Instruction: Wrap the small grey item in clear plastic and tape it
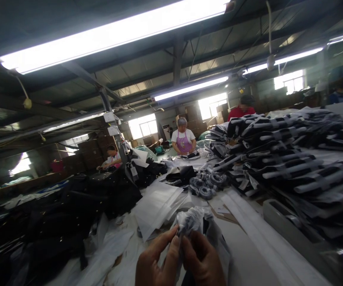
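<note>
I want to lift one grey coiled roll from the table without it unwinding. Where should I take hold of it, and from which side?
Probably grip the nearest grey coiled roll across its outer rim, one finger on each opposite edge, coming down from above. It seems to lie flat on the table, so only its top face and rim show. The other rolls crowd it behind, so the near side looks freer.

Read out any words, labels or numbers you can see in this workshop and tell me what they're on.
No text can be read.
White tags on the post: too blurred to read.
Plastic bag in the left hand and right hand: no print visible.
Stacked packed items: labels blurred.
</note>
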`<action>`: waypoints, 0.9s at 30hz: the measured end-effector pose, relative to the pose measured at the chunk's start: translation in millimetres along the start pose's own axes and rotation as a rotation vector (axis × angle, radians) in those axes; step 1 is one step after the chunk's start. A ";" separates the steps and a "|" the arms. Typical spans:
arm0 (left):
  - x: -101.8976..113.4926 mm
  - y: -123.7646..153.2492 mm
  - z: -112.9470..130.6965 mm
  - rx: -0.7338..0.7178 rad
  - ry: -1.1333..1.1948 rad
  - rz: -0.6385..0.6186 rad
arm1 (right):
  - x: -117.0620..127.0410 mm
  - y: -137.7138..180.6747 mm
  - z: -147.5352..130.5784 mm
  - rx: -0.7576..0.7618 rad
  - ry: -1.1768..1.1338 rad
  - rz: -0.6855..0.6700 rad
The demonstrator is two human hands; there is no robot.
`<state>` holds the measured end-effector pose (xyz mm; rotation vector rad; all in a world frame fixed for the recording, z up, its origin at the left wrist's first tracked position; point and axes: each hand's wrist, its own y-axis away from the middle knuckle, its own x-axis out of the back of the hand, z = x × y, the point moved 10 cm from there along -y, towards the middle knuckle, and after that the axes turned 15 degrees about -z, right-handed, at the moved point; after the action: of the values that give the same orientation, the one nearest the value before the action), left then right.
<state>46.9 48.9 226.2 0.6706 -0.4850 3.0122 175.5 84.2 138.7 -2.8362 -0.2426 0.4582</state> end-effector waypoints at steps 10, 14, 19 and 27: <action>7.4 4.4 -4.0 -0.024 -0.172 0.057 | -3.2 1.8 2.2 0.023 0.005 0.018; 9.8 16.6 9.4 -0.204 -0.356 0.193 | -4.7 7.2 -3.1 0.027 -0.068 0.040; -11.5 40.5 35.7 -0.519 -0.808 0.358 | -6.2 10.6 -6.8 0.054 -0.148 0.088; -35.7 48.1 30.9 -0.618 -1.074 0.321 | -10.2 3.5 6.9 0.032 -0.149 -0.010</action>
<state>88.0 -4.5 223.7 2.1975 -1.5336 2.1721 164.0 80.3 134.3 -2.7707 -0.2748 0.6667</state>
